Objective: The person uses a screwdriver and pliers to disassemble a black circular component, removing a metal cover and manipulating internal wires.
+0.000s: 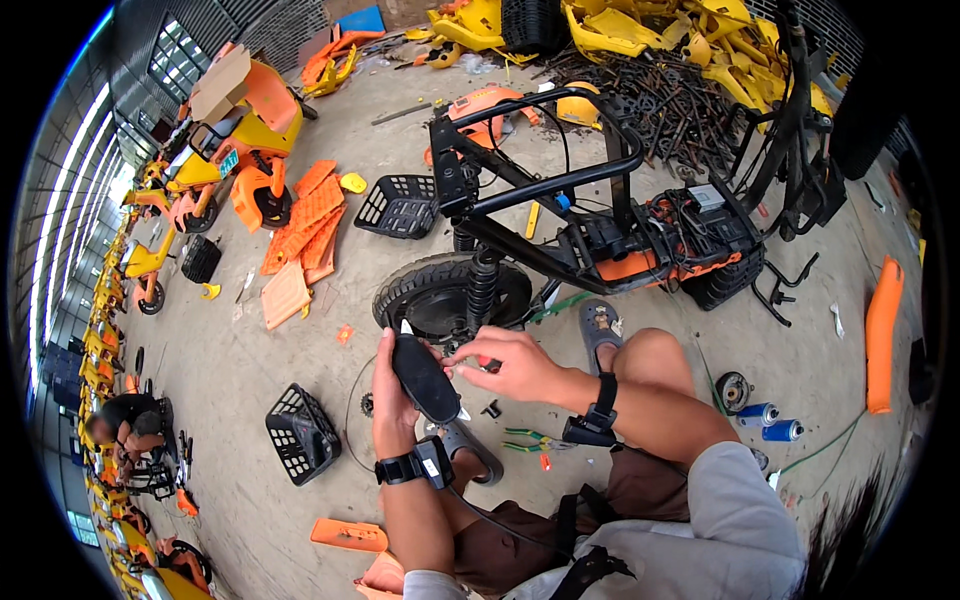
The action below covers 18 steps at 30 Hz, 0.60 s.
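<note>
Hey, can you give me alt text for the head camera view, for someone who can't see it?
A person's left hand holds a black oval part, with the right hand close beside it, something red at its fingers. Ahead stands a stripped black vehicle frame with a wheel; pliers, baskets and orange panels lie about on the floor.
</note>
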Available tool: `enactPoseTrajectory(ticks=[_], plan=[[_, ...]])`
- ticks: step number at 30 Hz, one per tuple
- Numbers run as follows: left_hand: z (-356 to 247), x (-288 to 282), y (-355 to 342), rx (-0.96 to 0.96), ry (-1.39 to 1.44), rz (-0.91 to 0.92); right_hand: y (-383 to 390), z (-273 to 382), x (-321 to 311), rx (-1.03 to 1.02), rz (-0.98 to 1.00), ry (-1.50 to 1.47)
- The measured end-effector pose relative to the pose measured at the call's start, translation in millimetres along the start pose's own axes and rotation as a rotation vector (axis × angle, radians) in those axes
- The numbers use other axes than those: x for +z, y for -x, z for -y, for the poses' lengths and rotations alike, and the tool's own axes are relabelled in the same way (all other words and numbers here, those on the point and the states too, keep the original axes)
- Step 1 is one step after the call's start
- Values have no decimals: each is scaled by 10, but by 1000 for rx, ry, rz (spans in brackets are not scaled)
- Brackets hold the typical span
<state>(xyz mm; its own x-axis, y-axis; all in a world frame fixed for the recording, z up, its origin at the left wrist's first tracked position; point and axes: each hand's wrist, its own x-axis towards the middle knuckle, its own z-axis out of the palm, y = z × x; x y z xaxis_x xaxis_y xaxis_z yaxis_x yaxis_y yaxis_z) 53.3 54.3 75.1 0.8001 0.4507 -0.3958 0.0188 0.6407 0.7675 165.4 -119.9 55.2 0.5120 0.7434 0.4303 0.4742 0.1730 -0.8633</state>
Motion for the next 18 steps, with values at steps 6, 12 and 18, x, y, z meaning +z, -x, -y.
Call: enactPoseTrajectory(ticks=[6,12,18], plan=[[37,38,-57,-33,-83,-81,-11,-65,57,-101,16,102],[48,113,-53,3,-75,-147,0,-126,75,-230,-37,123],[212,-104,-206,5,-262,-178,80,-266,67,-280,118,296]])
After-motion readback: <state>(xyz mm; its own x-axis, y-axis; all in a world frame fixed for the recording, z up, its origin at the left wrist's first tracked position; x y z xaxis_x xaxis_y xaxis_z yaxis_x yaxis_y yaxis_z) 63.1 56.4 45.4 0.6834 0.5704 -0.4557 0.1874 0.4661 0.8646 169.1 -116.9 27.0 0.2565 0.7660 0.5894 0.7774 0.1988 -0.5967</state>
